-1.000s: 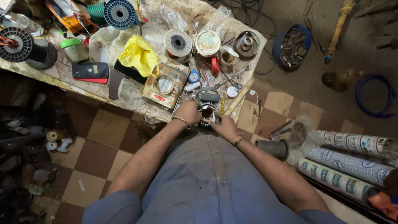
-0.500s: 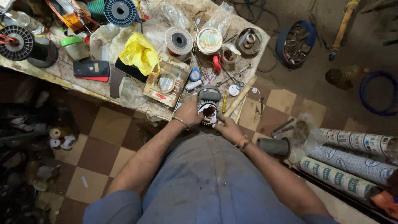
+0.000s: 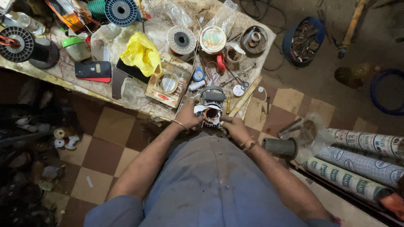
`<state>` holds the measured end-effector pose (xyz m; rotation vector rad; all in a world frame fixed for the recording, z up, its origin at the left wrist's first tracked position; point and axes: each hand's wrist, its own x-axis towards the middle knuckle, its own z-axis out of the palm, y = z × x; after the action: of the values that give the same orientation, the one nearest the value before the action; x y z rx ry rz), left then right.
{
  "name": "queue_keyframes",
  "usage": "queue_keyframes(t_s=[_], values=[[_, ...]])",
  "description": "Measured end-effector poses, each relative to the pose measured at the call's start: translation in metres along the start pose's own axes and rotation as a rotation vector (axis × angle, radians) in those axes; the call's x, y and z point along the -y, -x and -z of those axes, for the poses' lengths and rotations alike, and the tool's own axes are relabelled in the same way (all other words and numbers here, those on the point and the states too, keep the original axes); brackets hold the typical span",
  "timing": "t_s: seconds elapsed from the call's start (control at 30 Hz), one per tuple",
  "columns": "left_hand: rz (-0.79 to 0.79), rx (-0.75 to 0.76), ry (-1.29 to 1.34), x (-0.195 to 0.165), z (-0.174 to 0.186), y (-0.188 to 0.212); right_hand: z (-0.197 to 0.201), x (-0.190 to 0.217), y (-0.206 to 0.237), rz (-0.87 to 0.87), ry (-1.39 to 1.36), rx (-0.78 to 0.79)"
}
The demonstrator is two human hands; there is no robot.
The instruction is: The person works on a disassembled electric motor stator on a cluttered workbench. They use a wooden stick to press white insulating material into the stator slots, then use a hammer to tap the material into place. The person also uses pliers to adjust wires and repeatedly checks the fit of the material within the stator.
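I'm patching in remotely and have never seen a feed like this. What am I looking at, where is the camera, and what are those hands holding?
There is no machine here: a person works with two bare hands, and the one picture comes from a camera worn on the head, looking straight down past the grey shirt. The left hand and the right hand both grip a small electric motor with copper windings showing in its open end, held at the edge of a cluttered workbench. On the bench lie wire spools, a yellow plastic bag, a dark phone, a small cardboard box, a wrench and a wooden stick. On the checkered floor to the person's right lie rolled printed sheets and a blue tub of metal parts.
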<state>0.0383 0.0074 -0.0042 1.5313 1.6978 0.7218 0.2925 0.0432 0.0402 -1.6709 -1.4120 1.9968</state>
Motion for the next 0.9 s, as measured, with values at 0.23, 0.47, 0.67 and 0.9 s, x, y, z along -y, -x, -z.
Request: queue_keyframes(t_s=[0.23, 0.47, 0.67, 0.9], values=[[-0.021, -0.065, -0.324, -0.053, 0.024, 0.01, -0.001, 0.023, 0.012, -0.083, -0.306, 0.094], [-0.183, 0.145, -0.331, -0.09, 0.02, 0.021, -0.003, 0.045, 0.026, -0.174, -0.48, 0.093], [-0.251, -0.007, -0.387, -0.08, -0.008, 0.02, 0.001, 0.034, 0.025, -0.157, -0.579, 0.147], [-0.402, 0.055, -0.435, -0.078, -0.011, 0.024, 0.008, 0.004, -0.002, 0.142, 0.085, -0.076]])
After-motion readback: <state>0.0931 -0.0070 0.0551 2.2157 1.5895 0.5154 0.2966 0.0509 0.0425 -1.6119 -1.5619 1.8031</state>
